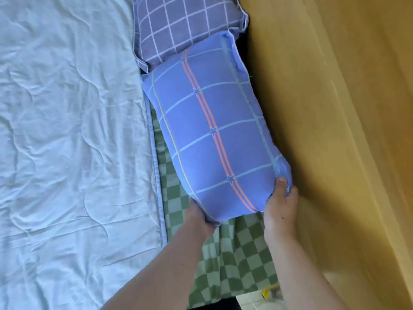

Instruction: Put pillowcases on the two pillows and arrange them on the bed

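Observation:
A blue pillow [214,130] in a case with pale grid lines, a pink double stripe and small stars lies along the wooden headboard. My left hand [199,217] grips its near left corner from below. My right hand [280,204] pinches its near right corner, thumb on top. Beyond it, a second pillow [178,25] in a purple case with a white grid lies at the top, its near edge tucked under the blue one's far end.
A wooden headboard [335,130] runs down the right side, close against the blue pillow. A pale blue quilt [67,142] covers the left. A green checkered sheet [234,253] shows beneath the pillow. A strip of floor [257,298] appears at the bottom.

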